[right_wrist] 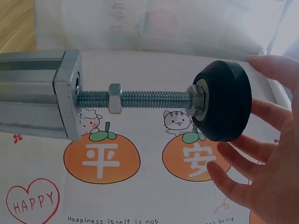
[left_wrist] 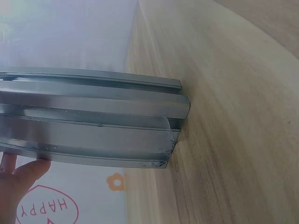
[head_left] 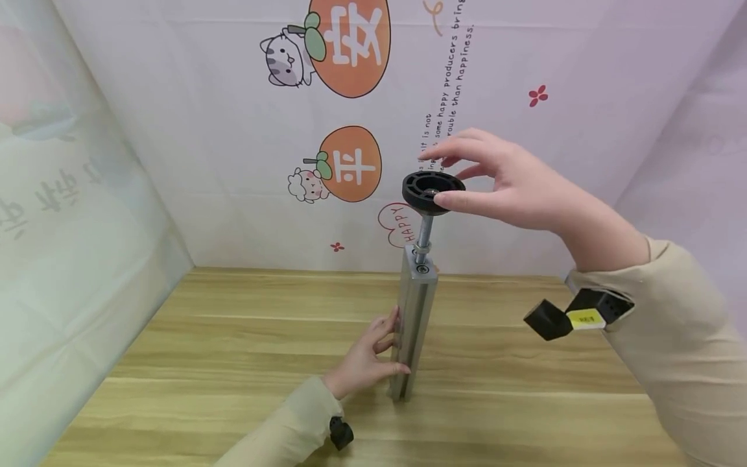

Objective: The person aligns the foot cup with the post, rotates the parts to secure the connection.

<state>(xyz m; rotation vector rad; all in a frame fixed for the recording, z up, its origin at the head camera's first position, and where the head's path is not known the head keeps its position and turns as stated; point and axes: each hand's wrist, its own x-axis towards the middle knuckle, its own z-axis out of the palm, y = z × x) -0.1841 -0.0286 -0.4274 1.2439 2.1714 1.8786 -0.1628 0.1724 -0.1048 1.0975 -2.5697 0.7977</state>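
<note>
A silver aluminium profile (head_left: 413,318) stands upright on the wooden table, its lower end against the wood in the left wrist view. My left hand (head_left: 367,357) holds it low down, thumb on the near face and fingers on the left side. From the profile's end plate (right_wrist: 67,95) rises a threaded rod (right_wrist: 152,99) carrying a hex nut (right_wrist: 115,98) part-way along. A round black levelling foot (right_wrist: 226,100) tops the rod, its ribbed underside facing up. Around that foot my right hand (head_left: 513,181) is spread, fingers loosely bent and apart, with the thumb tip at its rim.
The wood-grain table (head_left: 233,350) extends to both sides of the profile. Behind it hangs a white printed cloth (head_left: 233,214) with orange fruit drawings and writing. More pale cloth (head_left: 64,214) encloses the left side. Small black devices (head_left: 574,314) sit at the cuffs.
</note>
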